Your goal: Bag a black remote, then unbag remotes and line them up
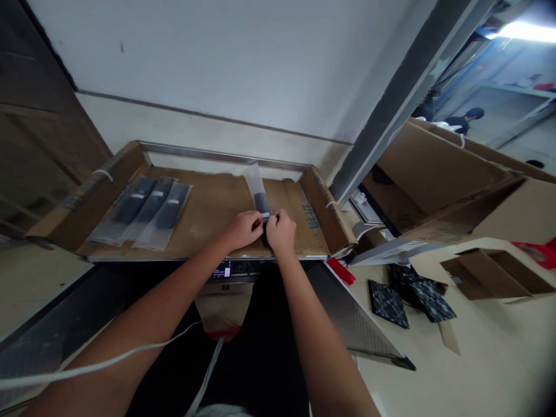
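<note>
While pinching the near end of the dark packet (260,201), at the frame's centre, between closed left hand (247,230) and right hand (281,232), press evenly beside the white band (265,215); avoid three sleeved packets (152,209) at left; keep the far translucent end (253,180) uncreased.

Left arm (174,295) and right arm (310,315) reach forward, left fingers (254,218) and right fingers (278,221) curled close together.

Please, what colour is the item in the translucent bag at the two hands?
The item looks dark grey or black, in the head view.
</note>
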Tool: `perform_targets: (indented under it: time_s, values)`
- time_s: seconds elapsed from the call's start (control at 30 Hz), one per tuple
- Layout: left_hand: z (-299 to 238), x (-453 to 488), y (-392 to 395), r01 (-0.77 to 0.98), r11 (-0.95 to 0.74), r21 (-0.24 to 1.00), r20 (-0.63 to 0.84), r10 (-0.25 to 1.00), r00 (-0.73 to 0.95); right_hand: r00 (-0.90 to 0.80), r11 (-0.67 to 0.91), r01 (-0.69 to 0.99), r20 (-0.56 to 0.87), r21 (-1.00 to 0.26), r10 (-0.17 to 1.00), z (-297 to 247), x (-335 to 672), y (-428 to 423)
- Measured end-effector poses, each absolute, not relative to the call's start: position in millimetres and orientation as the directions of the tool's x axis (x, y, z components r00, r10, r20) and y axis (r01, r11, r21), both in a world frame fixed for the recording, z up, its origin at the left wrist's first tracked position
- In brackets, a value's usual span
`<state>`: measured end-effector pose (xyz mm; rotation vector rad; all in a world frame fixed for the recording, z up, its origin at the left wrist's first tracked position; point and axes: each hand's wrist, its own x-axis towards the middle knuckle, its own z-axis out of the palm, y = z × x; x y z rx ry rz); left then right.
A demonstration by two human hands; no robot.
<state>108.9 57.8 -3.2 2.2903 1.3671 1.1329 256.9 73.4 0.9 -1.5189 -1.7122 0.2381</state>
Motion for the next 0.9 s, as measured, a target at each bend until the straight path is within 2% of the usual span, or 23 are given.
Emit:
perform_targets:
  time_s: [0.13,0.27,0.37,0.43,0.53,0.67,0.77,0.9]
  values:
    - [-2,111,58,0.607,-0.563,0.56,0.461,0.821,0.337,0.134,0.198,0.772,0.458,-0.604,0.879,4,253,73]
    - [-3,112,58,0.586,-0.552,0.593,0.435,0.832,0.344,0.266,0.021,0.767,0.348,-0.641,0.899,9,245,73]
    - [-4,110,62,0.558,-0.51,0.655,0.431,0.858,0.279,0.282,0.009,0.704,0.291,-0.71,0.914,8,245,77]
    - [-6,107,66,0.541,-0.449,0.712,0.421,0.888,0.183,0.211,0.084,0.577,0.248,-0.812,0.945,4,249,81]
    - [-10,101,73,0.485,-0.345,0.804,0.386,0.923,0.017,0.0,0.164,0.268,0.17,-0.949,0.985,-4,260,87]
    - [-16,96,80,0.341,-0.296,0.892,0.338,0.939,-0.07,-0.299,0.079,-0.05,0.091,-0.996,0.95,-9,273,88]
    - [-16,95,81,0.238,-0.278,0.931,0.305,0.949,-0.081,-0.422,0.01,-0.142,0.069,-0.99,0.904,-10,279,87]
    - [-10,94,78,0.147,-0.218,0.965,0.232,0.969,-0.083,-0.467,0.008,-0.153,0.079,-0.988,0.881,-12,281,88]
